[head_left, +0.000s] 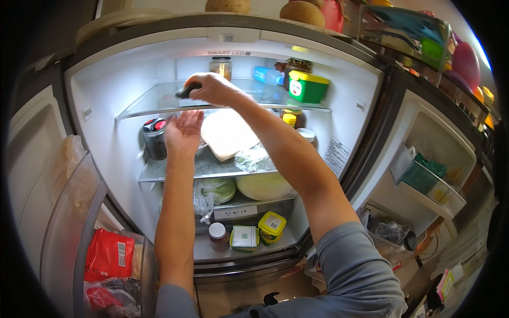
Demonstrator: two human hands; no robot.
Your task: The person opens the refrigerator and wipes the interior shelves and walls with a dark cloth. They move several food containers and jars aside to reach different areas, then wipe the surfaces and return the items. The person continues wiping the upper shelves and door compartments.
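Note:
My right hand [216, 90] is shut on a small dark object [188, 90], perhaps a cloth or scrubber, at the left part of the refrigerator's upper glass shelf [147, 99]. Most of that object is hidden by my fingers. Below the shelf's front edge, my left hand [185, 129] is held palm up with nothing in it. A glass jar with a black and red lid [155, 139] stands just left of this hand. To its right lies a pale, brightly lit flat package [228, 133] on the middle shelf [206, 167].
A green tub with a yellow lid [308, 87], a blue bottle [268, 75] and a lidded jar [220, 68] occupy the upper shelf. Wrapped cabbage [218, 190] sits lower down. Loaded bins line the open left door [37, 119] and right door [433, 123].

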